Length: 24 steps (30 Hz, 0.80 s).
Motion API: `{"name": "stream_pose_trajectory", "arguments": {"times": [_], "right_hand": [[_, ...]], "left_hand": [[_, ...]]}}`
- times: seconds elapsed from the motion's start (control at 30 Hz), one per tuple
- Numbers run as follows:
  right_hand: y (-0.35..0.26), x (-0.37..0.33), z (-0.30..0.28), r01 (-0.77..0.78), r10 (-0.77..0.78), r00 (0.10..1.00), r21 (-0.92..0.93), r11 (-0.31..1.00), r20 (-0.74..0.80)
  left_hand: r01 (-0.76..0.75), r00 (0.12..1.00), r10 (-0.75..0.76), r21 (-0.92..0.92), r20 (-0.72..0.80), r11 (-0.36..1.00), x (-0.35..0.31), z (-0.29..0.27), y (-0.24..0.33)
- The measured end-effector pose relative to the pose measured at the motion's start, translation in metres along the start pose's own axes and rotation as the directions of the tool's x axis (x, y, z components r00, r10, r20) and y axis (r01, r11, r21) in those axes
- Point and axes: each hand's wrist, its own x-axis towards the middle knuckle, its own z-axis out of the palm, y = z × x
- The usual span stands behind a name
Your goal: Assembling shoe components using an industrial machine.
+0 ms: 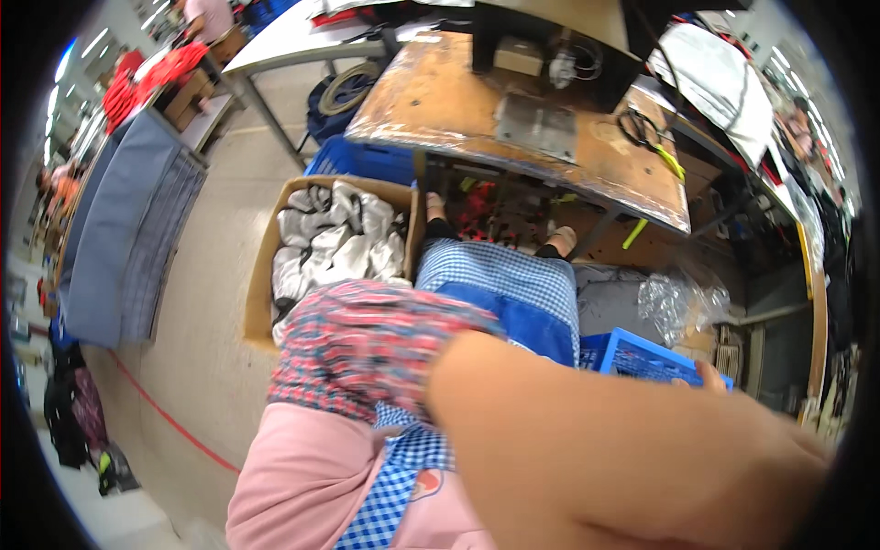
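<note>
Mostly hidden, the right hand [709,377] is at the rim of a blue plastic crate [662,352] beside the gingham apron [500,266]; I cannot tell either hand's grip, the left being unseen.

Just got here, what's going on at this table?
A person in a checked apron sits at a wooden table, a bare forearm, blurred, crossing in front of the body. Fingers show at the rim of a blue crate on the right; which hand, and whether it grips, isn't clear. A carton of silvery cloth stands on the left.
</note>
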Motion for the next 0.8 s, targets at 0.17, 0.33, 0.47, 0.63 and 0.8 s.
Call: {"name": "stream_pose_trajectory", "arguments": {"times": [0.17,0.33,0.47,0.63,0.8], "right_hand": [[-0.048,0.029,0.025,-0.009,-0.035,0.989,0.294,0.956,0.143],[-0.095,0.063,0.051,0.240,-0.289,0.946,0.284,0.928,0.145],[-0.129,0.074,0.044,0.286,-0.361,0.912,0.331,0.899,0.193],[-0.137,0.075,0.051,0.288,-0.360,0.911,0.312,0.905,0.203],[-0.148,0.078,0.060,0.292,-0.390,0.889,0.360,0.886,0.240]], "left_hand": [[-0.001,0.998,0.025,-0.375,0.058,0.927,-0.009,0.047,-0.018],[0.067,0.967,-0.065,0.002,0.245,0.998,-0.058,0.041,-0.012],[0.642,0.740,-0.403,0.389,-0.538,0.660,-0.161,-0.028,0.010],[0.876,0.153,0.031,0.121,-0.988,-0.466,-0.343,-0.068,0.028],[0.964,0.032,0.100,0.004,-0.994,-0.267,-0.445,-0.094,0.019]]}}
